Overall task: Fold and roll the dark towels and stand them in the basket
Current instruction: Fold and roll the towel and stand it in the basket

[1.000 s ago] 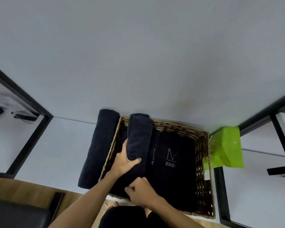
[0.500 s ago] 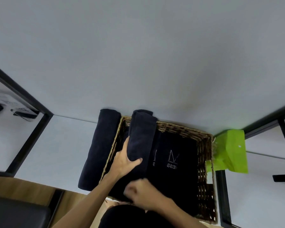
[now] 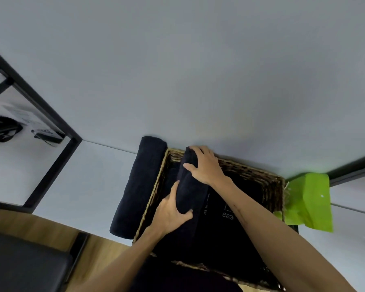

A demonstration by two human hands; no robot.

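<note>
A woven wicker basket (image 3: 270, 186) stands on the white table against the wall. A rolled dark towel (image 3: 189, 192) lies inside it along its left side, its far end at the back rim. My left hand (image 3: 171, 211) grips the roll's near half from the left. My right hand (image 3: 204, 165) curls over the roll's far end. A dark folded cloth with pale lettering (image 3: 228, 216) fills the rest of the basket. A second rolled dark towel (image 3: 138, 186) lies on the table just outside the basket's left wall.
A bright green bag (image 3: 308, 203) sits right of the basket. A black metal frame (image 3: 51, 175) stands on the left, another on the right. Below are a wooden floor (image 3: 40, 228) and a dark seat (image 3: 19, 264).
My right hand has left the roll's near end and moved up to its far end at the back rim. My left hand stays on the roll.
</note>
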